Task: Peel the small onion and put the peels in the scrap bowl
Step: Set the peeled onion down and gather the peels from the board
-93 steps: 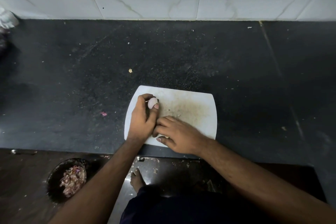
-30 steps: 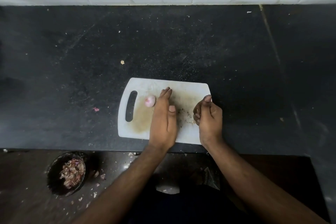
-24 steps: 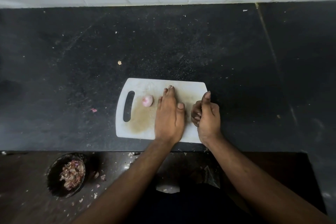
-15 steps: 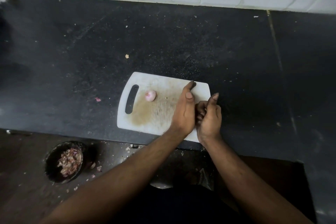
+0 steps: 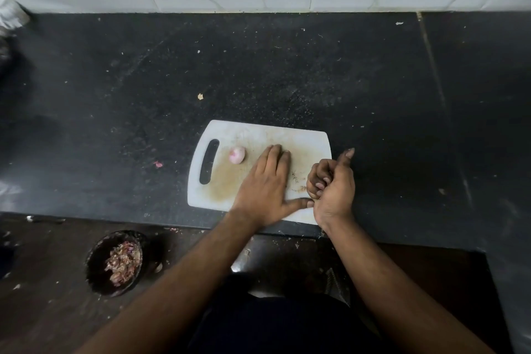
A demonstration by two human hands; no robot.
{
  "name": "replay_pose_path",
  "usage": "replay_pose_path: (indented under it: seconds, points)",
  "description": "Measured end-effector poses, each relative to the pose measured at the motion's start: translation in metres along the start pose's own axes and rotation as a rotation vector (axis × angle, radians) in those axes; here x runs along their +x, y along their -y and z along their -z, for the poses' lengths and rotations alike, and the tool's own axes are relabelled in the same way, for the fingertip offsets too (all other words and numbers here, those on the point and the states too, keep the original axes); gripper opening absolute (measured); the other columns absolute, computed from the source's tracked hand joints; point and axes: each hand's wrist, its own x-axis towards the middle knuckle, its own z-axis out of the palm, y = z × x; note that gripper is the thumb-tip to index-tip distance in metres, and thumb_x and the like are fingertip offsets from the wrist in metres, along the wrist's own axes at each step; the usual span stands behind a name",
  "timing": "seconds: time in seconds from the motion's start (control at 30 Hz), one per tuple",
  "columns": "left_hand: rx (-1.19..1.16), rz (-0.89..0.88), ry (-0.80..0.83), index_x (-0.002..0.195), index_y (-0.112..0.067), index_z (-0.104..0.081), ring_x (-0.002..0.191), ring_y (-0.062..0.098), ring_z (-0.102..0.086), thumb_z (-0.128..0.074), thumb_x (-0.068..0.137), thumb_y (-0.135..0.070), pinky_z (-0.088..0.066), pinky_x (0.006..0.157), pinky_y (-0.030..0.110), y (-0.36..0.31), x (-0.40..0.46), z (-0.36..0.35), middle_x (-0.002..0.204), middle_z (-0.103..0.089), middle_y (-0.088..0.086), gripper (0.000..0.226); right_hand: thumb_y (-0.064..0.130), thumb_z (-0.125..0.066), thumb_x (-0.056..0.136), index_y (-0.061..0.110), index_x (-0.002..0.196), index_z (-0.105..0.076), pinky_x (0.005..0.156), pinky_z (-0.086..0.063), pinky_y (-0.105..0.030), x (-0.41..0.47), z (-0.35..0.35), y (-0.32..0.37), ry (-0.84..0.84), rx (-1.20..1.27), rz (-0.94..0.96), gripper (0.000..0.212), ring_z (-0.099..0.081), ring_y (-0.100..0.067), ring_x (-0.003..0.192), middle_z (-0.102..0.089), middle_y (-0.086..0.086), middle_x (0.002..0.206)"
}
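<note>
Head view: left hand [image 5: 265, 185] flat, grip open on scuffed white board [image 5: 309, 142]; right hand [image 5: 333, 185] curled, contents unclear; round pink onion [image 5: 237, 154] loose.

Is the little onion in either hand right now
No, the onion lies alone on the cutting board, left of the flat left hand and apart from it.

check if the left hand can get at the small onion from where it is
Probably yes: the left hand lies flat on the cutting board just beside the small onion, with bare board between them and nothing covering it.
</note>
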Motion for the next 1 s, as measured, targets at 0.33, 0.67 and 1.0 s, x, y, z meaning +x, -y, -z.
replay_pose_path:
  seconds: [0.33,0.67,1.0]
  points:
    - [-0.017,-0.083,-0.195,0.106,-0.013,-0.058,0.096,0.026,-0.049,-0.049,0.101,-0.050,-0.046,0.082,0.042,0.015,0.052,0.007,0.106,-0.056,0.006,0.039,0.060,-0.032,0.098,0.018,0.050,-0.031,0.038,-0.015,-0.016,0.001,0.001,-0.002,0.027,0.013,0.001,0.064,-0.020,-0.006,0.038,-0.025,0.002,0.046]
    - [-0.497,0.198,-0.238,0.145,0.000,-0.040,0.141,0.025,-0.040,-0.042,0.105,-0.021,-0.033,0.119,0.039,-0.006,-0.008,0.006,0.150,-0.044,0.015,0.046,0.056,-0.034,0.098,0.016,0.051,-0.030,0.038,-0.019,-0.014,0.002,-0.001,-0.003,0.040,0.003,0.023,0.062,-0.023,-0.004,0.038,-0.027,0.003,0.046]
    - [-1.005,0.492,-0.302,0.157,-0.008,-0.030,0.151,0.011,-0.028,-0.031,0.101,-0.034,-0.022,0.125,0.030,-0.045,0.027,0.014,0.164,-0.033,0.004,0.062,0.055,-0.031,0.100,0.019,0.048,-0.034,0.038,-0.018,-0.016,0.000,-0.002,-0.003,0.033,-0.055,0.023,0.064,-0.022,-0.006,0.038,-0.028,0.003,0.045]
